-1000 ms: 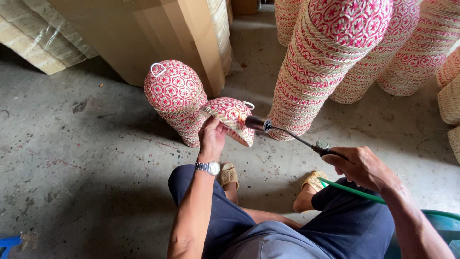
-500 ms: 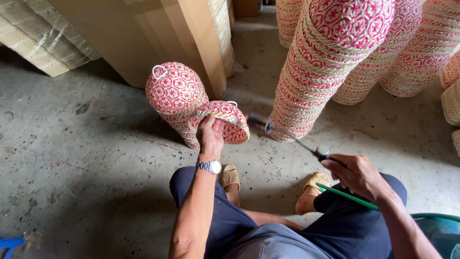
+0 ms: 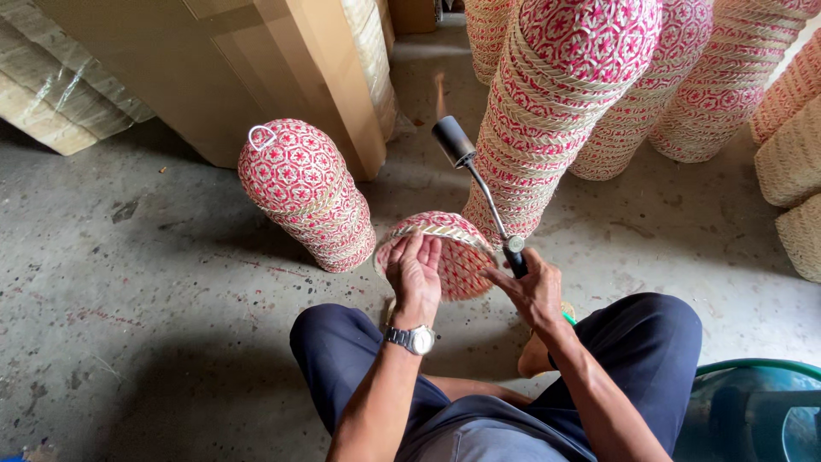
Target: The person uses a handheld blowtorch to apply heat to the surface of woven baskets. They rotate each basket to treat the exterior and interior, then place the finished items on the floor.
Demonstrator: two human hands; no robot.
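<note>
Left hand (image 3: 415, 269) grips a red-and-cream woven basket (image 3: 445, 252) over the knees, while right hand (image 3: 532, 289) clutches a lit torch (image 3: 479, 184), flame pointing away. One short stack (image 3: 308, 197) stands by; tall stacks (image 3: 564, 111) wait behind.

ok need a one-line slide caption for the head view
Left hand holds a red-and-cream woven basket while right hand raises a lit gas torch.
</note>
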